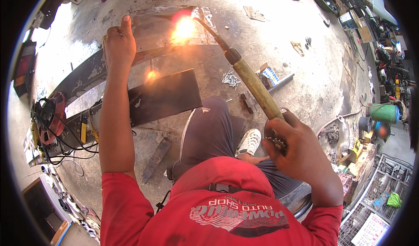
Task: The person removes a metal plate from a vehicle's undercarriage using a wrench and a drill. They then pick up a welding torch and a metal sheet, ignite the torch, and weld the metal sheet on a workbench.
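Observation:
My right hand [291, 146] is wrapped round the valve end of a gas welding torch [257, 86] with a long brass-coloured handle. Its thin bent tip points far left, where a bright orange-white flame [185, 27] glares on a worn metal panel [148, 27]. The glare hides the metal right under the flame. My left hand [119, 45] is closed at the panel's left end, thumb pointing up and fingers curled at the edge. Nearer to me, a dark metal beam [163, 95] passes below my left forearm, with a smaller orange glow [152, 75] above it.
A heap of small metal pins [230, 79], a blue-and-white box [269, 75] and a hammer [249, 103] lie on the concrete floor. Cables hang round a red reel [53, 117] at left. A green gas cylinder [383, 113] and a wire rack [377, 189] stand at right.

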Motion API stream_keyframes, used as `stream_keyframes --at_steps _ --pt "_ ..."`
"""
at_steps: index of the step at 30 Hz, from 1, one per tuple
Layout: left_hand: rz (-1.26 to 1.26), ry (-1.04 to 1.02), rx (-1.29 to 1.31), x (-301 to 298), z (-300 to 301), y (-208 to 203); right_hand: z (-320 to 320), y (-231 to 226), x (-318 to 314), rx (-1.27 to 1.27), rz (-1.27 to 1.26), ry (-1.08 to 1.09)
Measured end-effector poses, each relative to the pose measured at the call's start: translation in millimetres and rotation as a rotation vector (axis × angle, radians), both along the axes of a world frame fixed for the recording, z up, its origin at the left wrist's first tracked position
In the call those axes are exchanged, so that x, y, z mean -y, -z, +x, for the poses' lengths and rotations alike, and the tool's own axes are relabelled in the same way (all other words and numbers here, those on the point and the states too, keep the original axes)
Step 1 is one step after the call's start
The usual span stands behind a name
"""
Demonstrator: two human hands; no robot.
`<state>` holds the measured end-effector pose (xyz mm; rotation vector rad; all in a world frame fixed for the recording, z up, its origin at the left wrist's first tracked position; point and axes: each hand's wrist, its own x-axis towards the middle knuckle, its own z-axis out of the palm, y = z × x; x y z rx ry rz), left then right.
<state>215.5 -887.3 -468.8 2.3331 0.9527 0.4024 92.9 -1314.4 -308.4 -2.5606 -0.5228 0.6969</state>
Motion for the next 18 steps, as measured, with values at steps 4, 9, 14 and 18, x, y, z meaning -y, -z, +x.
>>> stream_keyframes --at_steps 4,9,14,18 --pt "0.035 -0.011 0.001 0.3 0.6 1.5 0.7 -1.5 -0.6 -0.008 0.004 -0.005" --pt "0.01 0.001 0.003 0.8 0.6 -1.4 1.6 -1.9 -1.8 -0.011 -0.008 -0.008" --pt "0.035 -0.014 -0.004 2.0 -1.1 -4.0 2.7 -0.1 -2.4 -0.002 -0.001 -0.019" --pt "0.077 -0.002 0.019 4.9 -1.2 -5.3 2.5 -1.6 -2.4 -0.002 -0.006 -0.016"
